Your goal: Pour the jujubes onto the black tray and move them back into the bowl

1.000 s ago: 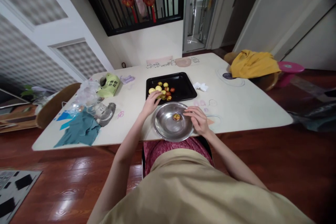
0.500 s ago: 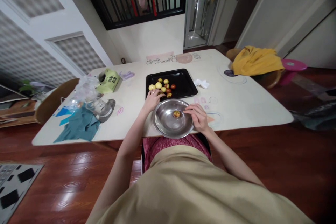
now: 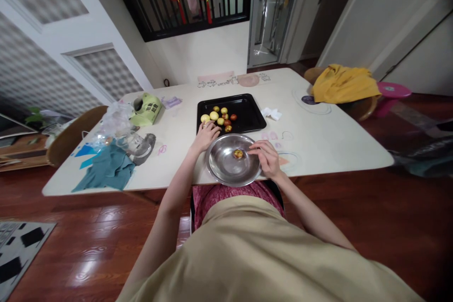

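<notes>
A steel bowl (image 3: 226, 172) stands at the table's near edge, with one mottled yellow-brown fruit (image 3: 238, 154), jujube-like, lying in it. My right hand (image 3: 268, 156) reaches over the bowl's right rim, fingers stretched out towards that fruit and fingertips just beside it. Nothing shows in this hand. Behind the bowl is a black baking tray (image 3: 246, 108) with several small round fruits (image 3: 221, 121), some yellow-green, some red-brown. My left hand (image 3: 205, 137) lies over the tray's near left edge, its fingers extended next to the fruits. What lies under its fingertips is hidden.
A crumpled white tissue (image 3: 272, 113) lies right of the tray. On the table's left are a green bag (image 3: 147, 109), clear plastic bags (image 3: 115, 122), a glass container (image 3: 138, 147) and a teal cloth (image 3: 106, 167). A yellow garment (image 3: 343, 84) hangs over a chair at the right.
My left hand's fingers have shifted very slightly at the tray's edge. My right hand, the bowl and the fruits stay as they were.
</notes>
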Action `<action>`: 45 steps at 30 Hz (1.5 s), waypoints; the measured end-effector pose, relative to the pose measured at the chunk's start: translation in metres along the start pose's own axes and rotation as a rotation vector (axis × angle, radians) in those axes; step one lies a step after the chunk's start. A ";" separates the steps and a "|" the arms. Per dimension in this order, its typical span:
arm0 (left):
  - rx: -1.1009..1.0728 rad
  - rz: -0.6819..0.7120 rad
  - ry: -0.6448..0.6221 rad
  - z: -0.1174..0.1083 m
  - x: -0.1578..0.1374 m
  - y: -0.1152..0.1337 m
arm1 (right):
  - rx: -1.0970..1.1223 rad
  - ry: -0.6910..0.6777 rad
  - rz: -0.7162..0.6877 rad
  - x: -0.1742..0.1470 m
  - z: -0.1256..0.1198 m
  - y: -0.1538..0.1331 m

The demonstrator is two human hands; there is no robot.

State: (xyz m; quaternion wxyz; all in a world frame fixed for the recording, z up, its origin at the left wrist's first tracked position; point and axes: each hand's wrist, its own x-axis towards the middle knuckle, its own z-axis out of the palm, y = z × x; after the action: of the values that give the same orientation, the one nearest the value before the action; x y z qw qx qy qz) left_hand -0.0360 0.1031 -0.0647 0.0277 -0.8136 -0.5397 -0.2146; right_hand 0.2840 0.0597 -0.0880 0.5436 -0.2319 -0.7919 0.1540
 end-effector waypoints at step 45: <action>-0.017 -0.081 -0.308 -0.052 -0.039 0.114 | 0.038 0.050 -0.114 0.003 0.001 0.001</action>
State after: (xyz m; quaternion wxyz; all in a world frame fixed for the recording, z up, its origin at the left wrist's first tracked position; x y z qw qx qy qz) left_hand 0.0359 0.0075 -0.0115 -0.0709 -0.8147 -0.5680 -0.0926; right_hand 0.2824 0.0621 -0.0868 0.5753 -0.1797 -0.7869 0.1321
